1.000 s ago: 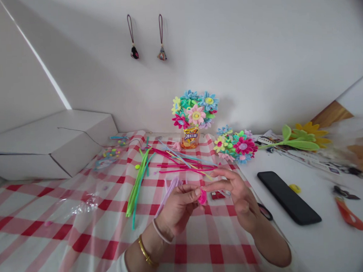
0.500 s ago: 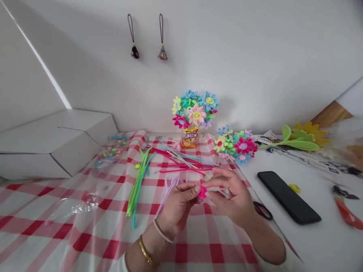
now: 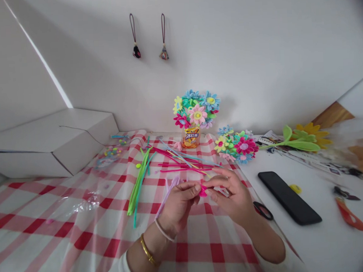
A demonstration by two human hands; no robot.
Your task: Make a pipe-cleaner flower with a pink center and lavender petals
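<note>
Left hand (image 3: 179, 203) pinches pink piece (image 3: 203, 191), likely steadying it. Right hand (image 3: 235, 198): thumb and fingertips narrow on piece's other side, probably for fine control. Piece between hands, above tablecloth (image 3: 217, 239); green stems (image 3: 138, 183) lie left, presumably for easy reach.

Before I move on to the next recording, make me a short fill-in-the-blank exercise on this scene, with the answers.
The left hand and right hand meet at a small piece whose color is ____.
The gold bracelet circles the ____ wrist.
The black phone lies to the ____ of both hands.
The number of charms hanging on the wall is ____.
Missing words: pink; left; right; two.
</note>
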